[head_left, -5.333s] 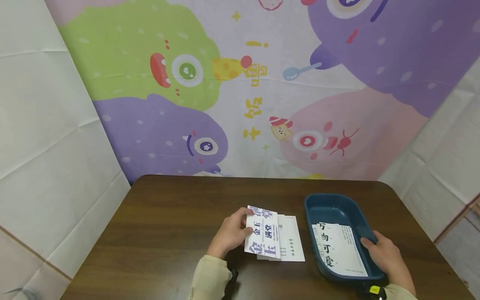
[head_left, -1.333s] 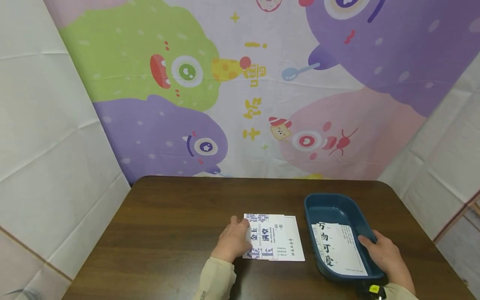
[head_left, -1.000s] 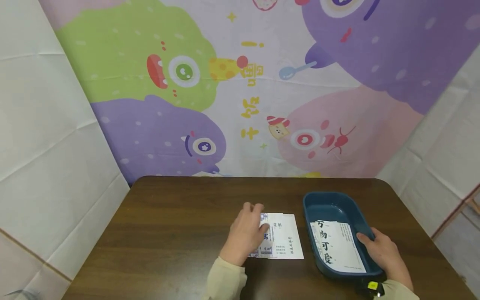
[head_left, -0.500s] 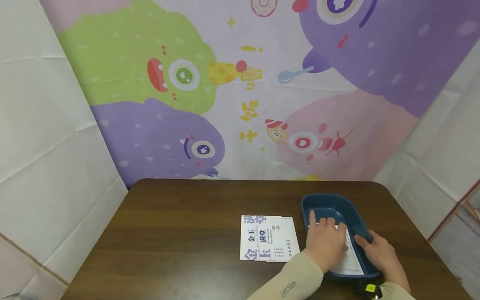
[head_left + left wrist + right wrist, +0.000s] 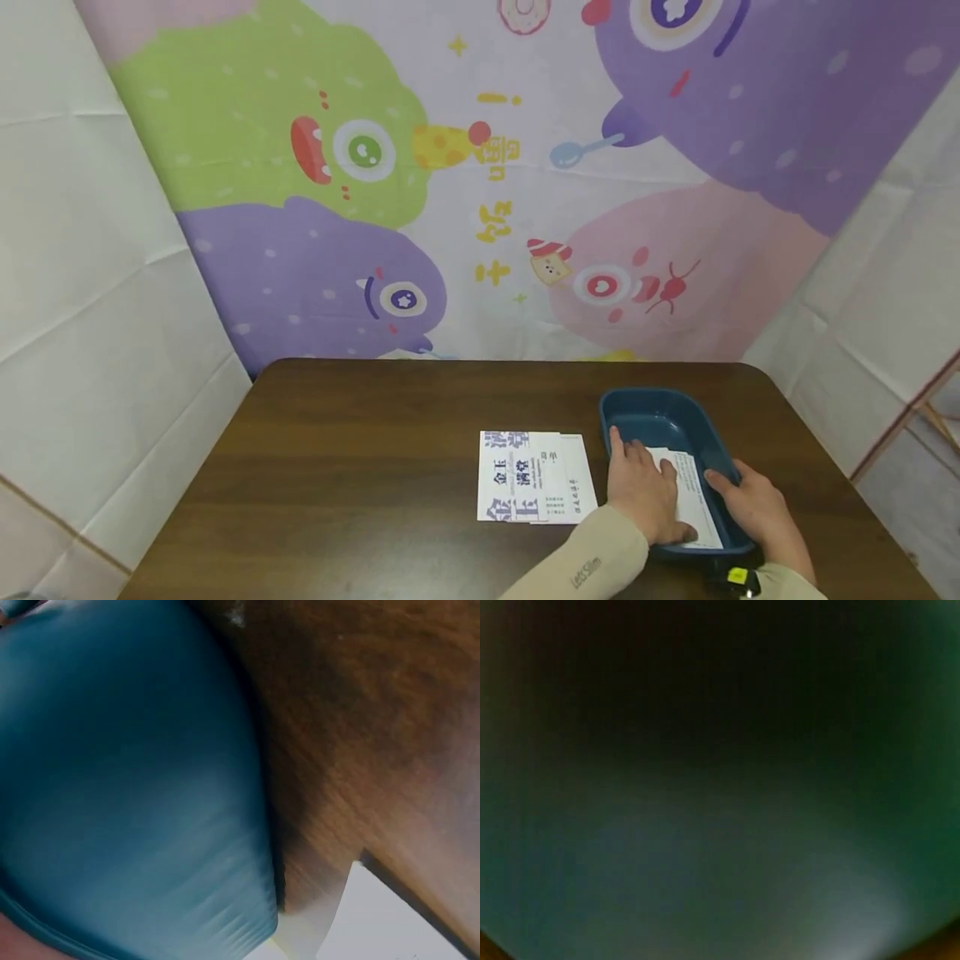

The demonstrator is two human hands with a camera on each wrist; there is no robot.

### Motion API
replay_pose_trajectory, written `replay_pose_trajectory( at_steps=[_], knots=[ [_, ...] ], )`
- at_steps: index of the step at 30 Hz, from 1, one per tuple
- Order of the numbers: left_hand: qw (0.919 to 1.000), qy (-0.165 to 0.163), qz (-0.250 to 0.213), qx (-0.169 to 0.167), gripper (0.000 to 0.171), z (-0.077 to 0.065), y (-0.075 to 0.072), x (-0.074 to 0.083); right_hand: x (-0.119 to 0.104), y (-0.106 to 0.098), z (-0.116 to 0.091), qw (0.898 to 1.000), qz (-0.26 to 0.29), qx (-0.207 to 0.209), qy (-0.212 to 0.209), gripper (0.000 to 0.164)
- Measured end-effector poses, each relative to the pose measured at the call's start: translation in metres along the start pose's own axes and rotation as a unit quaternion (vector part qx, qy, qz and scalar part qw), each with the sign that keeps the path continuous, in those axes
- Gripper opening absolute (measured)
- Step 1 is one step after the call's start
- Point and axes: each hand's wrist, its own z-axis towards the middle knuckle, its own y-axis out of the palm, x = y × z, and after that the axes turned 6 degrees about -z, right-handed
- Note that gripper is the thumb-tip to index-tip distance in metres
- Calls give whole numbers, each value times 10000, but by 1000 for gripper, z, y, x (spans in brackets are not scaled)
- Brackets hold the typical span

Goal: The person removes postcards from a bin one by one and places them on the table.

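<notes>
A dark blue tray (image 5: pixel 652 408) stands at the right of the table, white printed cards (image 5: pixel 693 500) lying in its near half. My left hand (image 5: pixel 647 492) is inside the tray over these cards, fingers spread and pointing away, thumb at their near edge. It covers the large black characters. My right hand (image 5: pixel 763 507) grips the tray's right rim, thumb over the edge and fingers on the outside. Left of the tray, overlapping cards (image 5: pixel 510 477) with purple and black print lie flat. The left wrist view is filled mostly by the tray's smooth blue wall (image 5: pixel 135 780).
The brown wooden table (image 5: pixel 360 467) reaches back to a cartoon-printed cloth (image 5: pixel 480 317). White cloth panels (image 5: pixel 150 317) rise on both sides. In the left wrist view a white card (image 5: pixel 382 922) lies close to the tray. The right wrist view is dark and blurred.
My left hand laid the purple-printed card on the cards on the table, let go, and moved right into the tray. My right hand has kept its grip on the rim.
</notes>
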Motion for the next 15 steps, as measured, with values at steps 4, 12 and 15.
replay_pose_trajectory(
  at_steps=[4,12,15],
  knots=[
    [9997,-18,200,-144,100,0,-1,0,1,1,0,10000,15,-7,22,78],
    [9987,-104,347,-362,106,1,-4,-1,-1,0,0,10000,25,0,-22,78],
    [9994,-112,277,-191,108,1,-4,-1,-1,0,0,10000,33,-20,-32,79]
  ],
)
